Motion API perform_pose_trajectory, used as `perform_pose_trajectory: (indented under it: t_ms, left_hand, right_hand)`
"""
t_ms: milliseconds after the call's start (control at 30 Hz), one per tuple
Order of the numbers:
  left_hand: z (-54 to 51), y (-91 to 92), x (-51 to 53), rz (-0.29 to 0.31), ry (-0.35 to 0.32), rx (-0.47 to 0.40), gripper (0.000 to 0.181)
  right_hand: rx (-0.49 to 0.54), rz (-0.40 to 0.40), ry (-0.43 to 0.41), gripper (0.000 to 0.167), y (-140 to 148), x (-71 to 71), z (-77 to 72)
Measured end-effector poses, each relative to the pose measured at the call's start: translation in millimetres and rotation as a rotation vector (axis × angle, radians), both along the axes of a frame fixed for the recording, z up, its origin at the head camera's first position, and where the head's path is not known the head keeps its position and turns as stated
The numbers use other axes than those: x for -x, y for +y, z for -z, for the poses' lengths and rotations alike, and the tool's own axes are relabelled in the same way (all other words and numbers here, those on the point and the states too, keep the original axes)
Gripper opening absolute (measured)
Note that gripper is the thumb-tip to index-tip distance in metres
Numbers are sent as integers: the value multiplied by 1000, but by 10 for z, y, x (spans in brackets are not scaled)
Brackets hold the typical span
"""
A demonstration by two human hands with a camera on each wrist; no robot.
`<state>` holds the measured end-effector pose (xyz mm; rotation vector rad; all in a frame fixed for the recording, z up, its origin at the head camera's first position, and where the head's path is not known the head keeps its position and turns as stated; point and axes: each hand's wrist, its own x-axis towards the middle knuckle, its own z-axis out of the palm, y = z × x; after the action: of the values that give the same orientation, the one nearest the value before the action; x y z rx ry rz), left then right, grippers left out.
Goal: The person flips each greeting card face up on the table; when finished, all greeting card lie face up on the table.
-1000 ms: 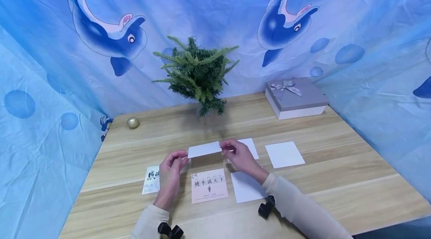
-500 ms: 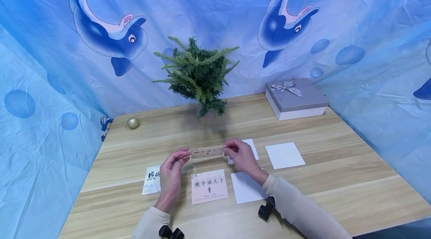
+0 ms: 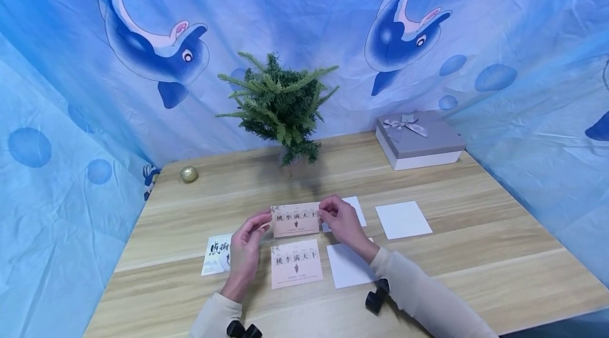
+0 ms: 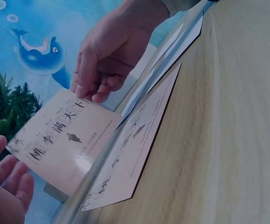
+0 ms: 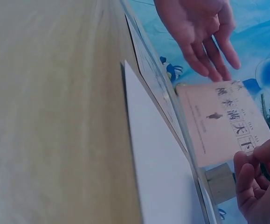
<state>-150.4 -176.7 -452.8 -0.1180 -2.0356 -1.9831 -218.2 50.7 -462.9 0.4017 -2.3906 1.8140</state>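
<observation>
A pink card with black characters (image 3: 295, 220) is held up, tilted, its printed face toward the head camera. The right hand (image 3: 341, 221) pinches its upper right corner between thumb and fingers, as the right wrist view also shows. At its left edge is the left hand (image 3: 247, 245), fingers spread and relaxed, the fingertips at or just beside the corner; in the left wrist view (image 4: 6, 186) they do not grip it. Below, a matching pink card (image 3: 297, 265) lies face up on the table.
White blank cards lie to the right, one (image 3: 349, 266) near the right forearm and another (image 3: 403, 219) farther right. A card with black writing (image 3: 217, 256) is partly behind the left hand. Farther back are a gold ball (image 3: 188, 174), a green plant (image 3: 283, 100) and a grey-lidded box (image 3: 418, 139).
The held card showed its white side, then tipped over so that its pink printed face is in view. The left fingers, earlier at its left edge, have loosened. Cards on the table have not moved.
</observation>
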Motion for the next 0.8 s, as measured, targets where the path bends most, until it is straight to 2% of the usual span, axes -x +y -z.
perform_pose_trajectory:
  t_ms: [200,500,800]
  left_hand:
    - [22,-7,-3,7,-67,6,32]
    - [15,-15,5,-20,-90,53,33]
    - [21,-27,14,-7,-76,44,37]
  right_hand:
    - [-15,-7,-30,8,-10,1,29]
    - [27,-51,-65,12,-26,11,20]
    - [31,-84,-44,16,-19,11,55]
